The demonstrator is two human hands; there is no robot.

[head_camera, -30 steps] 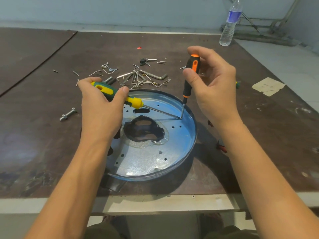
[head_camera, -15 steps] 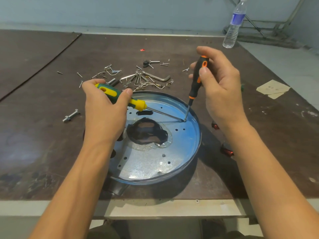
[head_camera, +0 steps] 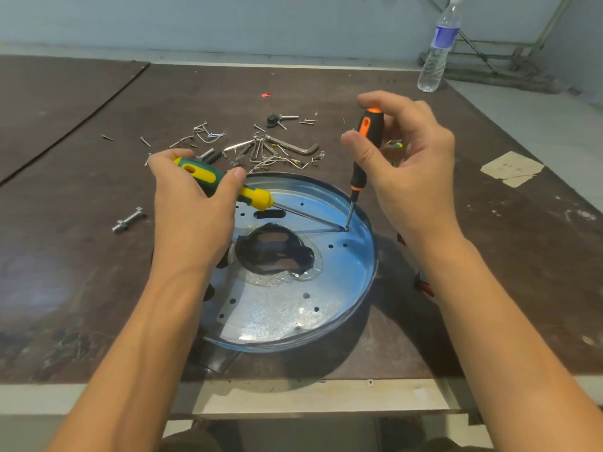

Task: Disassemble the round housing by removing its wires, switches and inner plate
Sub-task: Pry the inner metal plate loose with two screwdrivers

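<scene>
A round metal housing (head_camera: 368, 282) lies on the dark desk (head_camera: 81, 262), its perforated inner plate (head_camera: 277, 311) facing up, with a dark central opening ringed by clear glue. The left hand (head_camera: 192, 220) grips a green-and-yellow screwdriver (head_camera: 225, 184), its shaft slanting low across the plate. The right hand (head_camera: 408, 168) pinches a black-and-orange screwdriver (head_camera: 365, 148) held nearly upright. Both tips meet at one spot near the plate's far right edge. Behind the housing lie scattered screws (head_camera: 208, 135) and a hex key (head_camera: 293, 147); a bolt (head_camera: 128, 219) lies to the left. A water bottle (head_camera: 439, 50) stands at the far right corner.
</scene>
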